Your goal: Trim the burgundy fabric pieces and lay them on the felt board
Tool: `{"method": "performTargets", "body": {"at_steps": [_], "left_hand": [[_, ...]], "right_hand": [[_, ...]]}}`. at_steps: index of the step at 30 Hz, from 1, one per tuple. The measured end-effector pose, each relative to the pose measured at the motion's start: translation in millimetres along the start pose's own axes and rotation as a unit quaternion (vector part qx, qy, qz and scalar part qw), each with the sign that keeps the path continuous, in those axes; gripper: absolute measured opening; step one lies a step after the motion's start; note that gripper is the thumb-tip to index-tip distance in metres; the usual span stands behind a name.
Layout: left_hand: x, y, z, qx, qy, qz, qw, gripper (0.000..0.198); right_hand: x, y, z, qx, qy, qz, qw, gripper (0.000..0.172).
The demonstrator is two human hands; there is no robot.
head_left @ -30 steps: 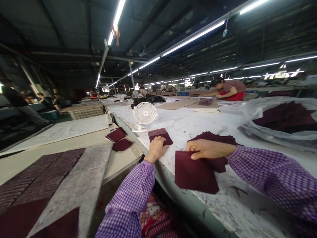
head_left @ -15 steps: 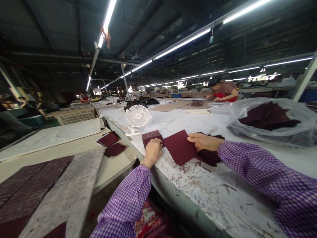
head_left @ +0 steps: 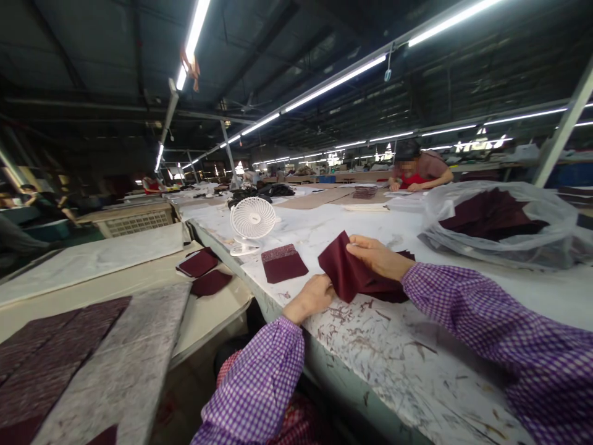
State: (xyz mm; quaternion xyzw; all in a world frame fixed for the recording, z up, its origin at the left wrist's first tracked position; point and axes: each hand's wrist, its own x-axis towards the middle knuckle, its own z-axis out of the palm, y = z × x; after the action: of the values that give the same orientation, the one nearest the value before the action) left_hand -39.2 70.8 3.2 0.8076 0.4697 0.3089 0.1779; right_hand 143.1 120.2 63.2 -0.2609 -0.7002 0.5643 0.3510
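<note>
A maroon fabric piece [head_left: 340, 266] is bent and raised over the white table, its upper edge pinched by my right hand [head_left: 377, 256]. My left hand [head_left: 312, 298] is closed at the lower left edge of that piece, with its fingertips partly hidden there. Under and behind my right hand lie more maroon pieces [head_left: 391, 290], partly covered by it. To the left, a small stack of maroon fabric [head_left: 283, 269] with a speckled strip along its top rests flat on the table, apart from both hands.
A white fan [head_left: 252, 219] stands at the table's left edge. On the right is a clear plastic bag [head_left: 430, 228] of maroon pieces. A lower side table [head_left: 222, 315] holds maroon cutouts and speckled panels. Across the table a person [head_left: 424, 170] leans over work.
My left hand has left the small stack and moved right to the fabric piece's lower edge. The piece, flat before, is now bent in my right hand.
</note>
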Motion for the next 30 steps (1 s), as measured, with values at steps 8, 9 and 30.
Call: {"method": "performTargets", "body": {"at_steps": [8,9,30], "left_hand": [[-12,-3,-4.4,-0.036,0.010,0.075,0.996,0.029],[-14,-8,-7.6,-0.031,0.032,0.074,0.996,0.029],[-11,-96,-61.0,-0.037,0.243,-0.269,0.931,0.020]], "right_hand": [[-1,-21,-50,-0.207,0.056,0.039,0.976,0.037],[0,-14,-60,-0.267,0.058,0.067,0.960,0.037],[30,-11,12,-0.568,-0.093,-0.097,0.812,0.032]]}}
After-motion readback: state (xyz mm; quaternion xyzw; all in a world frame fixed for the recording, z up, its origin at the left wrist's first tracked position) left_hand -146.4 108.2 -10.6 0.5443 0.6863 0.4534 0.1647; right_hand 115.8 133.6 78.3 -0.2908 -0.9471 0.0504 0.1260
